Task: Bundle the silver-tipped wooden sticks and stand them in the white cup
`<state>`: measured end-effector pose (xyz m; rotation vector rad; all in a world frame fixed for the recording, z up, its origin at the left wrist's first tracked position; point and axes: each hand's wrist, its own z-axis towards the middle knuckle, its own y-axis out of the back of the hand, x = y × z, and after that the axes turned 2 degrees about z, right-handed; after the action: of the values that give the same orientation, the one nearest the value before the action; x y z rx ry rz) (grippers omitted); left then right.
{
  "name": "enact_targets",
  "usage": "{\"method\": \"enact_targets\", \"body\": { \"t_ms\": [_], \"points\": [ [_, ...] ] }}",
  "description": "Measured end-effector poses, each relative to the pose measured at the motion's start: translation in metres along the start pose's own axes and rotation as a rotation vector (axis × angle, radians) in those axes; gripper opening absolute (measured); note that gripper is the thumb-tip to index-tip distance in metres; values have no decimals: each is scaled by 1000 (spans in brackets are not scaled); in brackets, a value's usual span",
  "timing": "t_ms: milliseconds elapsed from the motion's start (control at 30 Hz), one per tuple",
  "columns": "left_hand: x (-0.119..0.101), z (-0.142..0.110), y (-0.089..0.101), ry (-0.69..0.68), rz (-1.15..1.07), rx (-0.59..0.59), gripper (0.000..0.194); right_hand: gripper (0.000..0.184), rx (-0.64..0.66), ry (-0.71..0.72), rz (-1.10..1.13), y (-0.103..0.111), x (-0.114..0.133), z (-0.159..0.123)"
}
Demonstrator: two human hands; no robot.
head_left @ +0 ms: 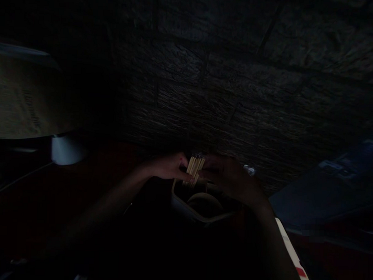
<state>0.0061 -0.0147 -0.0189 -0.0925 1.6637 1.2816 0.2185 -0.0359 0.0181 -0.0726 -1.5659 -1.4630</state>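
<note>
A bundle of slim pale-yellow sticks [194,167], perhaps pencils, stands nearly upright in the dim middle of the head view. My left hand [173,167] closes on its left side, thumb across the front. From the right, my right hand [225,174] grips the same bundle with its fingers in shadow. Shiny tips show at the top of the sticks. Their lower ends reach down over an open bin-like container [188,212] with a light rim. A rounded pale edge [205,198] shows inside it; what it belongs to is too dark to tell.
A stone-patterned wall [207,83] rises close behind the hands. On the left, a lamp-like tan shade [19,97] overhangs a white cone-shaped base [66,150]. A dark bluish panel [328,190] slants at right, near a white strip with a red mark [292,252].
</note>
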Motion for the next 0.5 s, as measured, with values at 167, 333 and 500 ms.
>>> {"method": "enact_targets", "body": {
  "t_ms": [167,333,500],
  "points": [
    [2,1,-1,-31,6,3,26,13,-4,20,-34,-1,-4,2],
    [3,1,-1,-36,-7,20,26,16,3,24,11,-5,-12,6],
    [4,1,-2,-44,-36,28,24,16,8,35,56,-7,-18,6]
  ]
}}
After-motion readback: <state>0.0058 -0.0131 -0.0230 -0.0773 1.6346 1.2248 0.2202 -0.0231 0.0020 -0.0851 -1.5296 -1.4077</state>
